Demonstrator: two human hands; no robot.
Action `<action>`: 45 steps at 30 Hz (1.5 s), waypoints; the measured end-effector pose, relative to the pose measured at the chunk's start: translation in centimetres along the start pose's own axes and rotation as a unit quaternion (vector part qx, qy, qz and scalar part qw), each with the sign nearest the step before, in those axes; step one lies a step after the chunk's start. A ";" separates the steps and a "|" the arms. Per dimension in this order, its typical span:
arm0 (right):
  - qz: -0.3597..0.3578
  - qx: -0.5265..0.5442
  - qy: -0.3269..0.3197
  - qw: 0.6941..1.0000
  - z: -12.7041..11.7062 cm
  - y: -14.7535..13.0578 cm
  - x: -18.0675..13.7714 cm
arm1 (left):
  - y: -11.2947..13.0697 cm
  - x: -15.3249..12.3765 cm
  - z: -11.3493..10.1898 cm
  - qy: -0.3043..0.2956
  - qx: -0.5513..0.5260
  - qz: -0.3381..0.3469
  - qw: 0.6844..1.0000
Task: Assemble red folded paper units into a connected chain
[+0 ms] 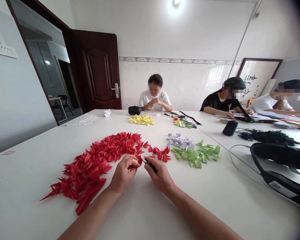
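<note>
Between the thumb and fingers of my left hand [126,170] is a red folded paper crane [140,160]. My right hand [160,175] grips a small black-handled tool [151,164]; its short metal tip points at the crane, and I cannot tell its exact kind. Whether the tip touches the paper is unclear. A big curved pile of red paper cranes [90,168] lies to the left of my hands. Just beyond my right hand sits a small group of red cranes [160,153]. Green folded paper pieces [197,155] and pale lilac ones [180,141] lie to its right.
Yellow folded pieces [141,120] lie farther back beside a black case [135,110]. A black thread spool [230,128], black cords [270,136] and a black headset [280,170] occupy the right side. A person [155,96] sits opposite; two more sit at the right.
</note>
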State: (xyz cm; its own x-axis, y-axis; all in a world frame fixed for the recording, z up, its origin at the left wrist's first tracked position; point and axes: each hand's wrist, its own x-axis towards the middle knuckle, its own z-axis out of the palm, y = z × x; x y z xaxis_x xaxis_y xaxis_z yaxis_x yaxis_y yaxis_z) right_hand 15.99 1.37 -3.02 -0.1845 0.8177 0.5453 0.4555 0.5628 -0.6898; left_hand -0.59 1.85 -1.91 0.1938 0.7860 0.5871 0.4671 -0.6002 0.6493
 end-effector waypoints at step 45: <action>0.041 -0.111 -0.006 0.993 0.3 -1.1 -0.3 | 0.8 0.1 -0.1 -0.021 0.049 0.056 0.997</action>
State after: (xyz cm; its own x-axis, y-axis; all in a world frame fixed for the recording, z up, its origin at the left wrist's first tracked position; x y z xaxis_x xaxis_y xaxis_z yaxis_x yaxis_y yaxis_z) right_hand 15.31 0.50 -2.53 -0.1484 0.8613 0.4860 0.6495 0.4554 -0.6088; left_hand -0.23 1.39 -1.30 0.2841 0.7222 0.6307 0.5221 -0.6683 0.5300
